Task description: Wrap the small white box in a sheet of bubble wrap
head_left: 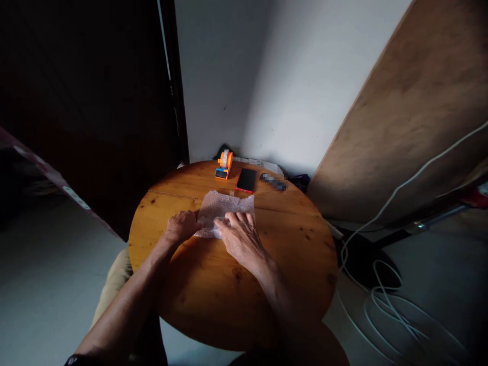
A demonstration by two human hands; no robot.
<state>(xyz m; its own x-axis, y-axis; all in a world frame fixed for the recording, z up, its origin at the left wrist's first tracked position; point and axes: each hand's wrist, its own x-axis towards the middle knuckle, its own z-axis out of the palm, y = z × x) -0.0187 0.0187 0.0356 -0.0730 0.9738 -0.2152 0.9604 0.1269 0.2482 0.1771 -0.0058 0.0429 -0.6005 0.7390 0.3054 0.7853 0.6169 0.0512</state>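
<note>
A sheet of clear bubble wrap lies on the round wooden table, its near edge between my two hands. My left hand is at the sheet's left corner, fingers curled and the thumb reaching onto the plastic. Over the right part of the wrap rests my right hand, palm down with its fingers spread and slightly bent. Whether anything is inside the wrap, I cannot make out. Just beyond it are a flat black-screened device with a red edge and an orange tape dispenser holding a roll of tape.
A dark, pixelated object lies at the table's back right. Behind the table stands a pale wall, with a brown board to the right. Loose white cable is coiled on the floor at the right.
</note>
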